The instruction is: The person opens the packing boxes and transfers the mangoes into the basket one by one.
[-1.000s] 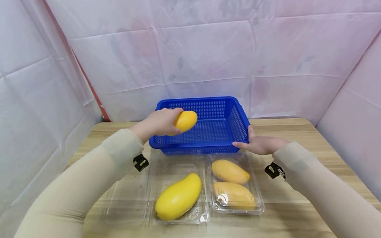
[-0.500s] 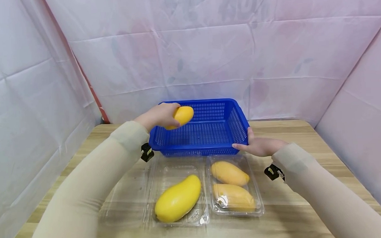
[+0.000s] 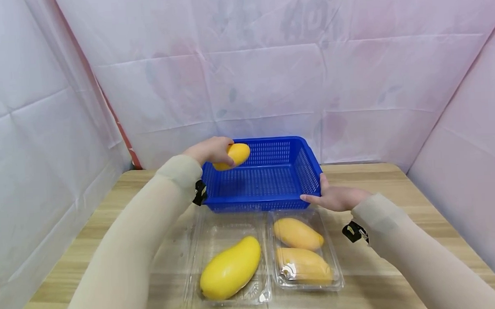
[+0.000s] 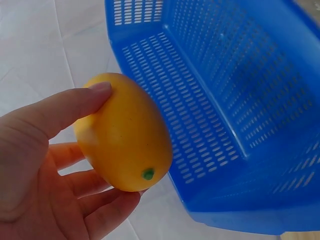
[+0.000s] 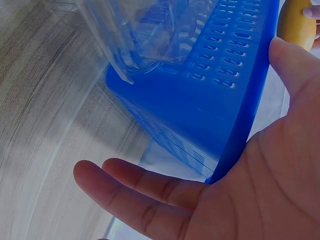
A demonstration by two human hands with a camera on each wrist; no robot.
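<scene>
My left hand [image 3: 212, 151] grips an orange-yellow mango [image 3: 239, 153] over the left end of a blue plastic basket [image 3: 253, 200]. In the left wrist view the thumb lies on the mango's [image 4: 125, 135] upper side, fingers curl beneath it, and its small green stem spot shows. At the basket's front right corner, my right hand [image 3: 337, 197] touches the rim with its thumb, the other fingers stretched along the outside. The right wrist view shows those fingers [image 5: 145, 200] extended beside the basket [image 5: 185, 110]. Basket slots are visible, and no fruit lies inside.
In front of the basket lies an open clear plastic box [image 3: 217, 230] with a large yellow mango [image 3: 231, 268]. Beside it, a lidded clear box [image 3: 335, 278] holds two orange mangoes [image 3: 298, 234]. Pale cloth walls [image 3: 261, 81] surround the wooden table [image 3: 367, 173].
My left forearm has swung to the right, and the mango has shifted slightly left over the basket's left end. My right hand stays at the corner. The head view has tilted slightly upward.
</scene>
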